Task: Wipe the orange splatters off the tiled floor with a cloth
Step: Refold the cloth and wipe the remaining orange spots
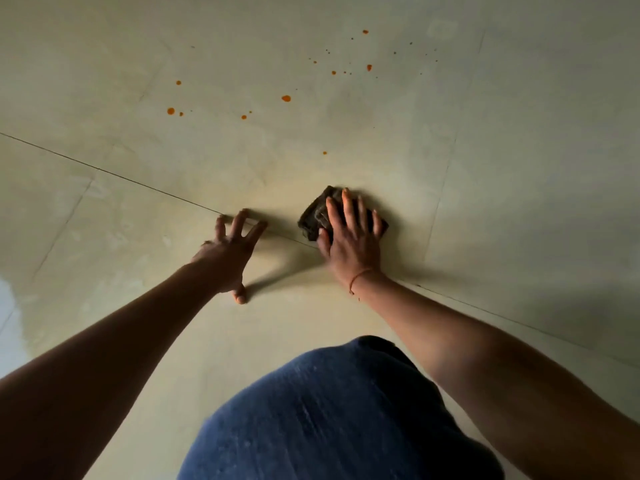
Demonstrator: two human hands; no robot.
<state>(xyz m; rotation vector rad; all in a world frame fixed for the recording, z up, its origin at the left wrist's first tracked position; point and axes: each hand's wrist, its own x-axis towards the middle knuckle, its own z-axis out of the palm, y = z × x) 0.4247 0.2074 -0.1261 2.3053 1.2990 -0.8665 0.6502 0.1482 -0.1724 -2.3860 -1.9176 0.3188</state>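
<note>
Head: flat right hand [349, 237] presses crumpled dark cloth [313, 216].

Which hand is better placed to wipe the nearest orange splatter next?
Right: the right hand presses the cloth, with that splatter just beyond; the left hand is bare, braced on the floor.

The right hand [349, 242] covers the middle and the 4 o'clock side of the dark cloth [313, 216], so the full shape of the cloth is not seen. The fingertips of the left hand [225, 258] are a little blurred. The picture's edge cuts the left forearm [104, 341] at 8 o'clock, the right forearm [485, 341] at 4 o'clock and the blue denim knee [329, 410] at 6 o'clock. The tiny specks [394, 53] toward 1 o'clock are too small to tell their colour.
</note>
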